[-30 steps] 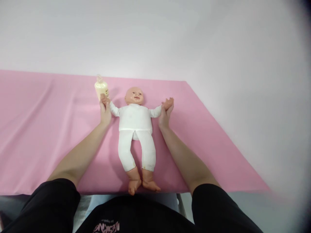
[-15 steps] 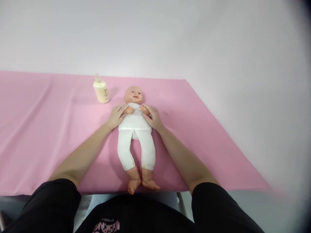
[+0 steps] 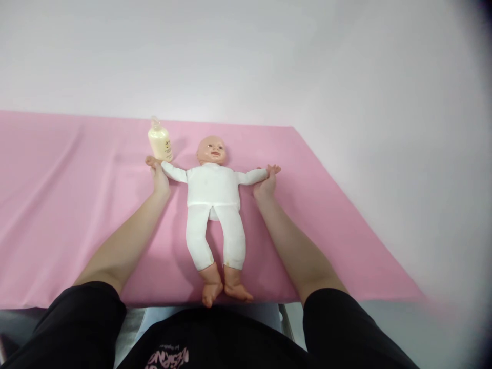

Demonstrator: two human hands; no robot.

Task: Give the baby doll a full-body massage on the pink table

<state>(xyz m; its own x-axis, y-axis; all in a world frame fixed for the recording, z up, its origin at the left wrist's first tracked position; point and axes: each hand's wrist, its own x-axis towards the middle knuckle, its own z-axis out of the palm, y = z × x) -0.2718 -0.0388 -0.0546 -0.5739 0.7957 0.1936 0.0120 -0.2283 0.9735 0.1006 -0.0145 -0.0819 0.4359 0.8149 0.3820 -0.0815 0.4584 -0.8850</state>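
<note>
Right now we have the doll (image 3: 212, 187) flat on its back in the middle of the pink desk (image 3: 57, 205), feet toward us. Our left hand (image 3: 159, 177) closes around its wrist at ten o'clock and our right hand (image 3: 265, 183) around the other wrist at two o'clock, both arms stretched fully outward. A cream lotion bottle (image 3: 160, 142) stands untouched at eleven o'clock, just beyond the left hand. We judge the arm-stretching well underway; the legs look unworked. Half a second ago the doll's arms were folded on its chest; now they are spread.
</note>
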